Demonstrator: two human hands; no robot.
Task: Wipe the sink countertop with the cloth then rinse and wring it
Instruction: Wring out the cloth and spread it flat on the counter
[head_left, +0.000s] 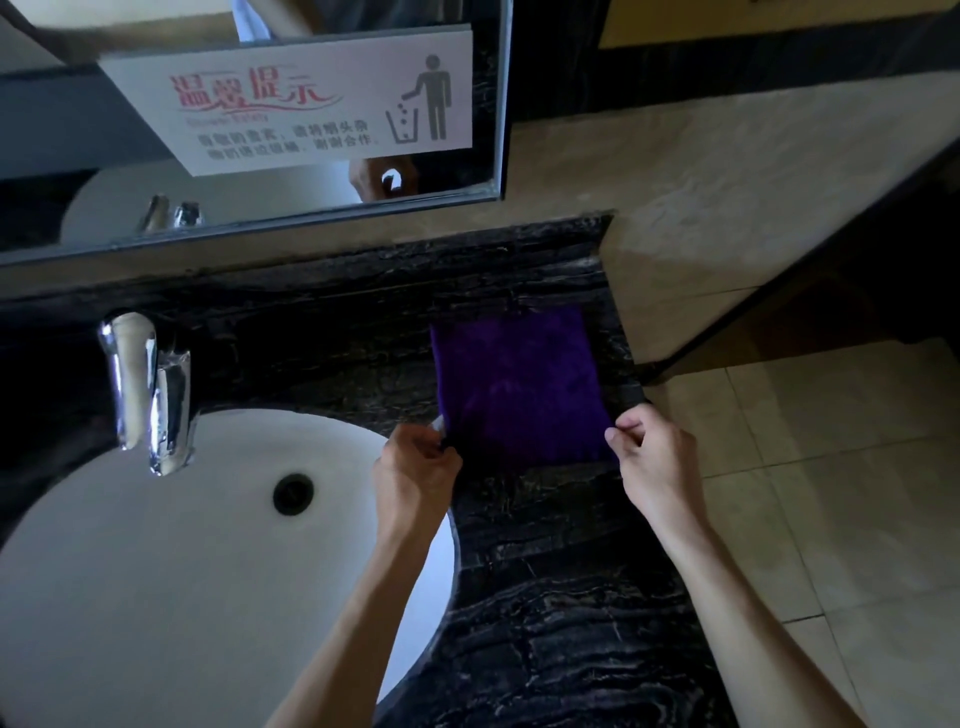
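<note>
Head view. Black marble countertop (545, 597) under mirror (249, 156) with notice sign (291, 98); white sink (182, 571) and chrome faucet (145, 384) left of cloth. Purple cloth (519, 384) lies flat, squared, on countertop right of sink, near counter's right edge. Left hand (415, 462) pinches cloth's near-left corner; right hand (649, 447) pinches near-right corner — fingers curled on fabric. Cloth judged soft, light, limp — likely sags when lifted; corners or bunched middle offer best hold.
</note>
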